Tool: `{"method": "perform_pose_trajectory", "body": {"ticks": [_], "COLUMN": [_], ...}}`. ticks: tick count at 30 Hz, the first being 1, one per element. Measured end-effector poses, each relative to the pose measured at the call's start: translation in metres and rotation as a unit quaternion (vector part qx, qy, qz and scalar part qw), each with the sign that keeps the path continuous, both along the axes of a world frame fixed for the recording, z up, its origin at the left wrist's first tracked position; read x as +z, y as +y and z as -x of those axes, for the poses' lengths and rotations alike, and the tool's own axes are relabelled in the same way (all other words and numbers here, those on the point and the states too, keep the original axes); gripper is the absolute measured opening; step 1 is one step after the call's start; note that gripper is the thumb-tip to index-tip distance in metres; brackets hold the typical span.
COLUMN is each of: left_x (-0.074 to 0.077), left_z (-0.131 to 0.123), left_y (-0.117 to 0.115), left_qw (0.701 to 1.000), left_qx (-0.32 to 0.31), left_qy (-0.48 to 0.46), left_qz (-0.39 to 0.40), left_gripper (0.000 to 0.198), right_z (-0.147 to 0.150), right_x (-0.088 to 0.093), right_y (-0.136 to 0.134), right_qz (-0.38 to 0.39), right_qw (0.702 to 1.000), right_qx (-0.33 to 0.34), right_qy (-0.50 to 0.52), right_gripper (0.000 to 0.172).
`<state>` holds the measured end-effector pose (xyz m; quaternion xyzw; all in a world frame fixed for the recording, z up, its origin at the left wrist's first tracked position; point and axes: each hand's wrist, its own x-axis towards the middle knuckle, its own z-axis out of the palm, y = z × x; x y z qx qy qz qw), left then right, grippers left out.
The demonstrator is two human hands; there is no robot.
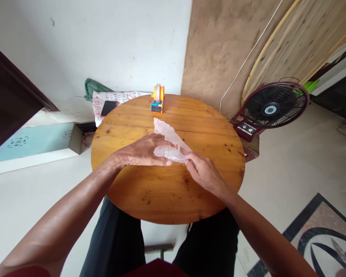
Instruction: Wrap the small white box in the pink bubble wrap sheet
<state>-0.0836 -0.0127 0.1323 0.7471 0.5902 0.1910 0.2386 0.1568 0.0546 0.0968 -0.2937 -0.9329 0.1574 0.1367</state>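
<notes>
Over table (150, 192) centre, bubble wrap (169, 132) is spanning both hands. Right hand (203, 169), four o'clock, is pinching a corner; left hand (147, 150), nine o'clock, is extending loose fingers among folds, hold unclear. Light tension is probably helping part layers.

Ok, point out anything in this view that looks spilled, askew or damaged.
Nothing looks spilled or toppled; the tape dispenser stands upright, and the bubble wrap in the right hand looks merely creased. Small grey marks on the white wall stand out against its pale paint; chips or dirt, I can't tell.
</notes>
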Motion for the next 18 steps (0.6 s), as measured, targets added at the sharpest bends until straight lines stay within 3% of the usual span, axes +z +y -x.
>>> {"method": "perform_pose_trajectory", "body": {"ticks": [3, 7, 8, 11, 14, 18], "left_x": [-0.007, -0.03, -0.034, -0.038, -0.039, -0.044], "left_z": [0.0, -0.001, -0.001, -0.001, -0.003, -0.007], "left_y": [-0.004, 0.009, 0.013, 0.022, 0.026, 0.032], "left_qw": [0.999, 0.992, 0.989, 0.973, 0.953, 0.93], "left_qx": [-0.009, 0.084, 0.101, 0.134, 0.163, 0.2], "left_qy": [0.023, -0.041, -0.08, -0.187, -0.254, -0.307], "left_qz": [-0.045, -0.08, -0.07, -0.028, -0.003, -0.012], "left_gripper": [0.057, 0.016, 0.013, 0.014, 0.019, 0.024], "right_z": [0.006, 0.011, 0.013, 0.019, 0.027, 0.034], "right_x": [0.007, 0.01, 0.01, 0.009, 0.007, 0.001], "right_y": [0.012, 0.025, 0.028, 0.037, 0.047, 0.057], "right_qz": [0.02, 0.053, 0.061, 0.083, 0.156, 0.291], "right_qw": [0.999, 0.997, 0.997, 0.995, 0.984, 0.944], "right_qx": [-0.002, 0.017, 0.023, 0.031, -0.013, -0.055], "right_qy": [0.036, 0.055, 0.05, 0.046, 0.088, 0.143], "right_gripper": [0.019, 0.01, 0.015, 0.034, 0.027, 0.026]}}
